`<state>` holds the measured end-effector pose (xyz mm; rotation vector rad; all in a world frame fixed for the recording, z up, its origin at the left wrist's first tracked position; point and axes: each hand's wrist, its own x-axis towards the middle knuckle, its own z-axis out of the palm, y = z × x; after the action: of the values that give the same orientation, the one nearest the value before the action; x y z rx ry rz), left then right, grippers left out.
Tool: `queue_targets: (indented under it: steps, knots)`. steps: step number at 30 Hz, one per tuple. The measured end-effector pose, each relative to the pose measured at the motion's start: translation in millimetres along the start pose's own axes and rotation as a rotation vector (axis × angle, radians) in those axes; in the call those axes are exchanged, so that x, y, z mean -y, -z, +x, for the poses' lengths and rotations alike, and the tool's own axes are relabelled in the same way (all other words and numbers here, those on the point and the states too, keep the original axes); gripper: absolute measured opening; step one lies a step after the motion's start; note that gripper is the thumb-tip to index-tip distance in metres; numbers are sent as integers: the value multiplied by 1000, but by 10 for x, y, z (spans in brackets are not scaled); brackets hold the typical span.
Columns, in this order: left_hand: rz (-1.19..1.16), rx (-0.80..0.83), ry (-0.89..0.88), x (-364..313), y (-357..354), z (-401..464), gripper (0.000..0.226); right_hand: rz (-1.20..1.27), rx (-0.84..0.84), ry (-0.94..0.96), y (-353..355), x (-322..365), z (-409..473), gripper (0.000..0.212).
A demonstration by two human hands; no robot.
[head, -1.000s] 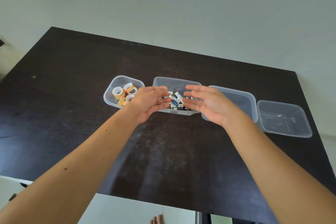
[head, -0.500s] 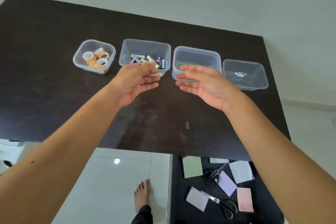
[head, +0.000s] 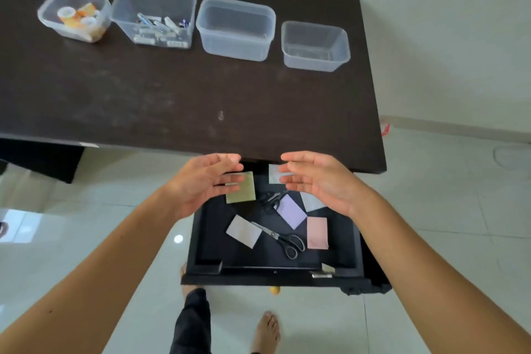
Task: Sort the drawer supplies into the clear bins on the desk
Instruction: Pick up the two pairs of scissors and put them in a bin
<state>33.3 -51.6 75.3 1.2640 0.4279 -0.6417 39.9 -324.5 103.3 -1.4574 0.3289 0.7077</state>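
The person's left hand [head: 205, 181] and right hand [head: 319, 179] hover side by side above the back of the pulled-out black drawer [head: 207, 238], palms turned toward each other, fingers straight and relaxed, a gap between them, neither holding anything.

In the drawer lie flat paper pads: a green square sticky-note pad [head: 242, 190] partly under the left fingertips, a white one [head: 273, 175] near the right fingertips, a lilac one [head: 291, 211], a pink one [head: 317, 233], and a pale grey one [head: 243, 231]. A pair of black-handled steel scissors [head: 283, 238] lies between the grey and pink pads; a second, smaller dark pair [head: 270, 201] sits just above the lilac pad, though blur makes its outline uncertain.

On the dark wooden desk [head: 172, 100] four clear plastic bins stand in a row. The leftmost small bin [head: 47, 19] holds orange and white tape rolls [head: 77, 19]; the second bin [head: 120, 16] holds small batteries or similar sticks [head: 159, 27]. The third bin [head: 235, 49] and the fourth bin [head: 316, 62] show nothing inside.

Bare feet [head: 265, 330] stand on the pale tiled floor [head: 445, 224].
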Motion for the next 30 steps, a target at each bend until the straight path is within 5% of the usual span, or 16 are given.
queue_targets:
  steps: [7,13,17,25,30]
  knots:
    - [152,-27,69,806,-211,-2,27,-59,-26,-96,333,-843,-136,25]
    - [424,-131,-137,1133,-261,316,22,-370,7,-183,489,-1434,-9,26]
    - [485,-160,-206,1195,-242,503,37,-466,-19,-106,498,-1586,99,33]
    - [990,-55,-315,1290,-379,736,77,-932,22,158,468,-1802,189,60]
    - [1134,-76,-382,1403,-366,866,70,-1144,85,189,438,-1765,232,61]
